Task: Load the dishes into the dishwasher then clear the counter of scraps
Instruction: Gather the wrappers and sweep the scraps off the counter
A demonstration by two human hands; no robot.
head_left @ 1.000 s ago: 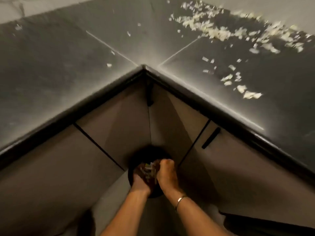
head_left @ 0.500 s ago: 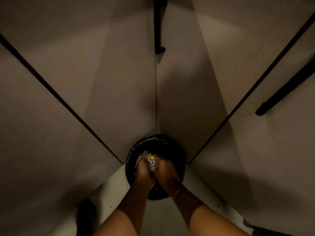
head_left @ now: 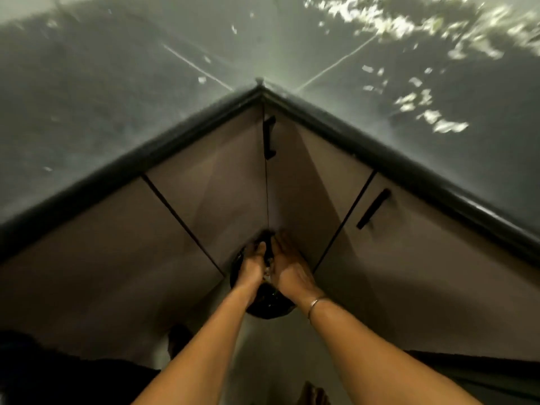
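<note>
Both my hands hang low over a round black bin [head_left: 267, 309] that stands on the floor in the inner corner of the cabinets. My left hand [head_left: 252, 266] and my right hand [head_left: 287, 267] are side by side with palms facing each other and fingers stretched out, a narrow gap between them. A few pale bits show in that gap; I cannot tell whether they are held. Pale food scraps [head_left: 423, 109] lie scattered on the dark counter [head_left: 102, 92] at the upper right, with a denser heap of scraps [head_left: 388, 21] near the top edge.
The L-shaped counter's black front edge [head_left: 380, 159] meets in a corner above the bin. Brown cabinet doors with black handles [head_left: 373, 209] [head_left: 268, 137] flank the bin. My feet [head_left: 315, 394] show at the bottom on the pale floor.
The view has tilted back up, so the counter and scraps show again. My hands have opened from a cupped clutch of scraps to flat palms facing each other over the bin.
</note>
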